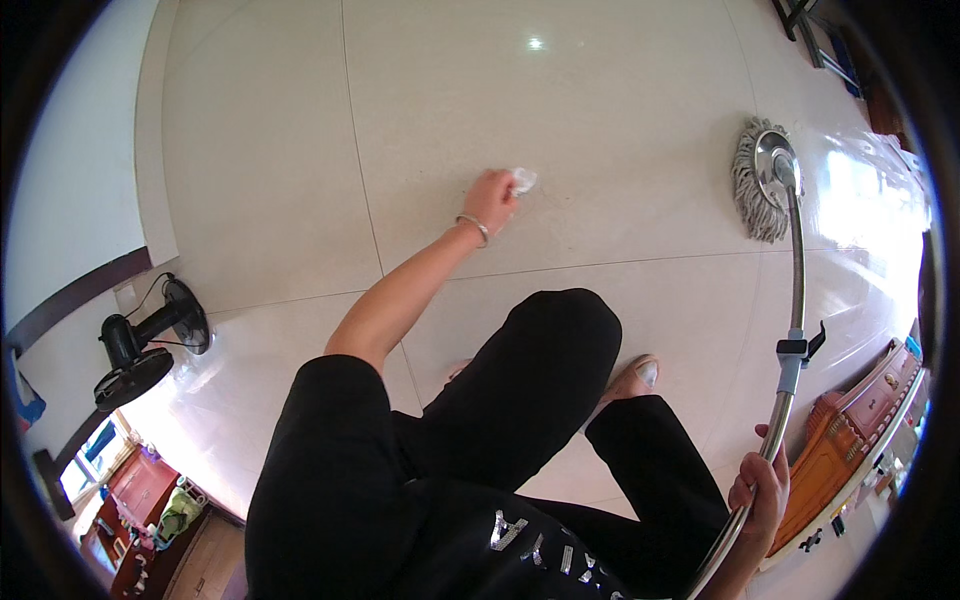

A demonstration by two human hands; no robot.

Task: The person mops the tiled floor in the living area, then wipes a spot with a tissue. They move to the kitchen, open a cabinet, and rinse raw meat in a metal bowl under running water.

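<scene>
My left hand [491,202], a bangle at its wrist, holds a crumpled white tissue or cloth [523,181] low over the pale tiled floor [600,97]; whether it touches the tiles I cannot tell. On the right, my right hand [761,484] is closed around the metal handle [780,420] of a mop. The mop's round head [765,176] of grey strands lies on the floor at the upper right. Faint specks mark the tiles near the tissue.
A black electric fan [139,341] stands by the wall at the left. At the lower right is a wooden cabinet [832,465] with items on top. Dark furniture legs [802,30] show at the upper right. Red furniture [146,484] with clutter fills the lower left.
</scene>
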